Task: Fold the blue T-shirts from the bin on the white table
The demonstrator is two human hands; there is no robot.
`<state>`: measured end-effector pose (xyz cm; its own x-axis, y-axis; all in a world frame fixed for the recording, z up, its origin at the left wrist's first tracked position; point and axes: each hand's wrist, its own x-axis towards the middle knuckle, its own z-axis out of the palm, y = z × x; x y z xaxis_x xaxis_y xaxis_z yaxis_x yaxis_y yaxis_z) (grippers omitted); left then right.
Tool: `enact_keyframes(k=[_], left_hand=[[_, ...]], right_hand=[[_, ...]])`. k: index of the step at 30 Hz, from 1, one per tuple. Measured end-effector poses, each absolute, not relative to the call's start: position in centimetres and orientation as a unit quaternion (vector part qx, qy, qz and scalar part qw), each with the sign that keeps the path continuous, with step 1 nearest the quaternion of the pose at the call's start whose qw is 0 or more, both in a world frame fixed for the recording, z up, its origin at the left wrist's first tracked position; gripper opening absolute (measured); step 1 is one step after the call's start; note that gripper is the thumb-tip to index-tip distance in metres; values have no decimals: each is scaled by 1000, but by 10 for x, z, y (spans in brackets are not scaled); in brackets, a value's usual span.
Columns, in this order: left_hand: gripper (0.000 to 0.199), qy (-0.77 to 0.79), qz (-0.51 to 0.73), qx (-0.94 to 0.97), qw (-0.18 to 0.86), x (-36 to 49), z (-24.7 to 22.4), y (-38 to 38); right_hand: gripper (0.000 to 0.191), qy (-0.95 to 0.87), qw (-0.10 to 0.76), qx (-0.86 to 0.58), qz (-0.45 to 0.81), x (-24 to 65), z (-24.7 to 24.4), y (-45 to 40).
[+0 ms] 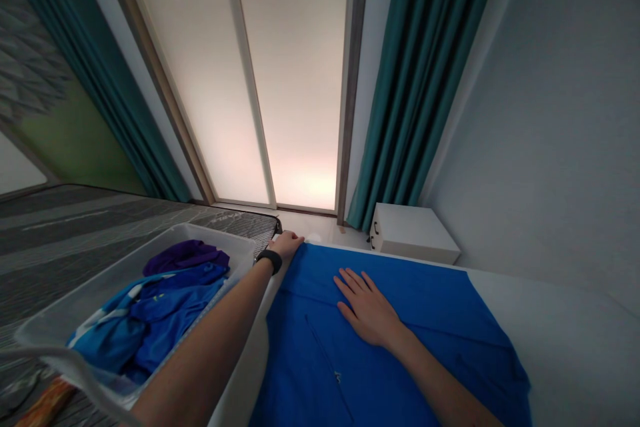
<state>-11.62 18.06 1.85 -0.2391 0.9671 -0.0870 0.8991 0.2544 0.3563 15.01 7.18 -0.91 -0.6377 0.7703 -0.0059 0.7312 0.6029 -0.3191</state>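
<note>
A blue garment (425, 360) lies spread on a white table (555, 333), with a thin line like a zip and a small pale pull near its lower middle. My left hand (287, 243), wearing a dark wristband, is closed on the garment's far left corner at the table edge. Fingers spread, my right hand (367, 307) rests flat on the upper middle of the cloth. The garment's near edge runs out of the picture.
A clear plastic bin (175, 233) of blue and purple clothes stands left of the table, on a grey striped surface (35, 233). Beyond the table are a white drawer cabinet (415, 227), teal curtains (420, 80) and a frosted sliding door (295, 93).
</note>
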Motion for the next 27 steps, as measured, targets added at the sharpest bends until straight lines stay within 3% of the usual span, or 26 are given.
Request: enact_keyframes(k=[6, 15, 22, 27], left_hand=[[30, 782, 123, 594, 144, -113, 20, 179], [26, 773, 144, 615, 56, -114, 4, 172], [33, 754, 131, 643, 12, -108, 13, 165], [45, 658, 114, 744, -26, -86, 13, 132]], right_hand=[[62, -891, 67, -421, 153, 151, -8, 71], [65, -899, 58, -410, 145, 151, -10, 72], [65, -901, 66, -406, 138, 151, -13, 73], [66, -903, 69, -404, 130, 151, -15, 73]])
